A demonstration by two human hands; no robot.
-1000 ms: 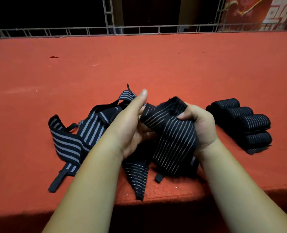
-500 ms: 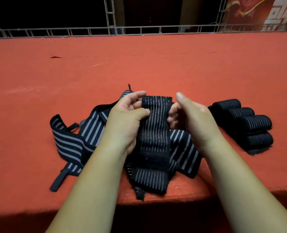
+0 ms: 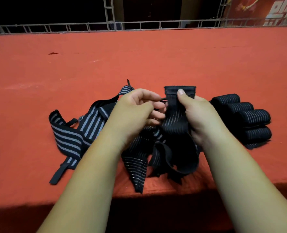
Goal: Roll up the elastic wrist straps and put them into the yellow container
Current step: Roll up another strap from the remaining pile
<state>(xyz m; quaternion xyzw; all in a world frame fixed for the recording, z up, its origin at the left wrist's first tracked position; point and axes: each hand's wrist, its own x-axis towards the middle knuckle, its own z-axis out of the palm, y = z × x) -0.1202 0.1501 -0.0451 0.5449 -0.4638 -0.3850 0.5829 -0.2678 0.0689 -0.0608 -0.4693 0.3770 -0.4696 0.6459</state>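
Lifted upright, black pinstriped strap [image 3: 176, 118] droops from right hand [image 3: 196, 113].

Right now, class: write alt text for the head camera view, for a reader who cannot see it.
A person's right hand grips a black strap upright over a red table while the left hand pinches its edge. Loose striped straps lie to the left, rolled straps to the right.

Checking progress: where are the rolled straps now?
Head view, right side: rolled straps lie in a row on the red table, beside the right hand gripping a loose strap.
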